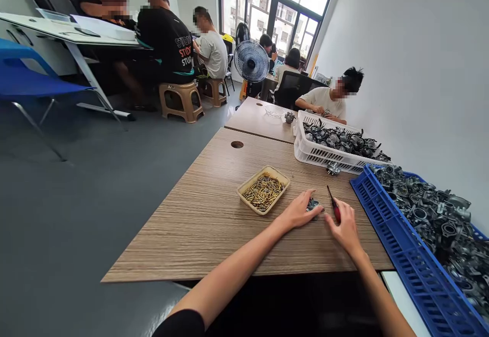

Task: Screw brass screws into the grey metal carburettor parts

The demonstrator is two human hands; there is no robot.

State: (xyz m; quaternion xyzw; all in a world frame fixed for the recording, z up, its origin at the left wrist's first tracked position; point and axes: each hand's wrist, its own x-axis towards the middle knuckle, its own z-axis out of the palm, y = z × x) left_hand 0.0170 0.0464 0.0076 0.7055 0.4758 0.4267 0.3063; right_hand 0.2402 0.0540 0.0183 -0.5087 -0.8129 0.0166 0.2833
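My left hand [300, 210] rests on the wood-grain table, its fingers curled round a small grey metal carburetor [313, 204], partly hidden by the fingers. Just to the right, my right hand [346, 227] grips a screwdriver [336, 211] by its red and black handle; the dark shaft points away from me, up and left. The screwdriver tip is apart from the carburetor. Left of my hands, a cream plastic box [249, 205] holds many small brass-coloured threaded pieces [265, 191].
A blue crate [397, 235] heaped with metal carburetor bodies stands at the right. Behind it is a white crate [305, 149] of carburetors, with a loose carburetor [333, 169] in front. A co-worker [324, 97] sits beyond. A fan [251, 64] stands farther back.
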